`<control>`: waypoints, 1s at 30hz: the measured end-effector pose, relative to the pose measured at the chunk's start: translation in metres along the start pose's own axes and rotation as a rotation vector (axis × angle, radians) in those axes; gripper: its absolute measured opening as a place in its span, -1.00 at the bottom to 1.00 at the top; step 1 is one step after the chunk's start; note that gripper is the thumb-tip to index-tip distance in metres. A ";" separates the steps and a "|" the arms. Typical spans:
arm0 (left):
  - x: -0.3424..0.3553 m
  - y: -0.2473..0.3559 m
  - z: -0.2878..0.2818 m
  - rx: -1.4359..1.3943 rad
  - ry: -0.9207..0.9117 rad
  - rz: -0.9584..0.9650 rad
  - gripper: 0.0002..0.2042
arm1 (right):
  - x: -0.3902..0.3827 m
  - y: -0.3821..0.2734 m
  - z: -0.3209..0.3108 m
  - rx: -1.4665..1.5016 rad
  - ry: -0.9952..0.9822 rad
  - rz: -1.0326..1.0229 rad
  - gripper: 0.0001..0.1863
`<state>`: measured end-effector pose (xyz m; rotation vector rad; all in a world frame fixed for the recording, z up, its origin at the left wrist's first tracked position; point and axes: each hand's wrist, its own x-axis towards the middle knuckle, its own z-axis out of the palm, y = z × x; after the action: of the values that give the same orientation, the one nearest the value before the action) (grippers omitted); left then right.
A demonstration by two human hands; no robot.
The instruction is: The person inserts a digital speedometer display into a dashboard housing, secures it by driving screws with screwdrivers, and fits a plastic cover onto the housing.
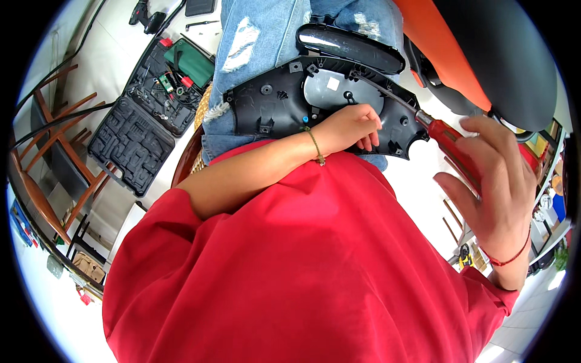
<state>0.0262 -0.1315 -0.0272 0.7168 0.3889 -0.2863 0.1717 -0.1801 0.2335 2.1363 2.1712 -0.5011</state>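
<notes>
A curved black plastic panel [260, 109], its ribbed inner side up, lies across my lap. My right hand [499, 175] has its fingers and thumb round the red handle of a long screwdriver [448, 136]. The shaft slants left over the panel, with its end by the far edge. My left hand [348, 128] rests over the panel's near side, fingers curled in; whatever lies within them is hidden. Beside the left wrist sits a small blue piece [305, 119]. Beyond the panel, a glossy black elongated part [351, 48] rests on my jeans.
An open black tool case [130, 142] with a green pouch [190, 66] is on the floor at left. A cordless drill [145, 17] lies farther off. A large orange and black body [448, 48] stands close on the right. Wooden chairs [51, 151] are far left.
</notes>
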 end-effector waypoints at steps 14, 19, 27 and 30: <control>0.000 0.005 0.003 0.018 0.020 -0.047 -0.81 | -0.010 0.011 0.003 0.013 0.020 0.008 -0.60; 0.001 0.001 0.000 0.009 0.018 -0.027 -0.82 | -0.011 0.009 0.005 0.074 -0.012 -0.174 -0.58; -0.004 0.004 0.004 0.053 0.052 -0.037 -0.84 | -0.019 0.027 0.020 0.042 0.150 -0.020 -0.56; -0.011 0.009 0.013 0.186 0.047 -0.001 -0.86 | -0.015 0.021 0.020 0.219 0.149 0.027 -0.53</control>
<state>0.0234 -0.1323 -0.0082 0.9068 0.4106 -0.3103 0.1898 -0.2000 0.2145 2.3830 2.2547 -0.6236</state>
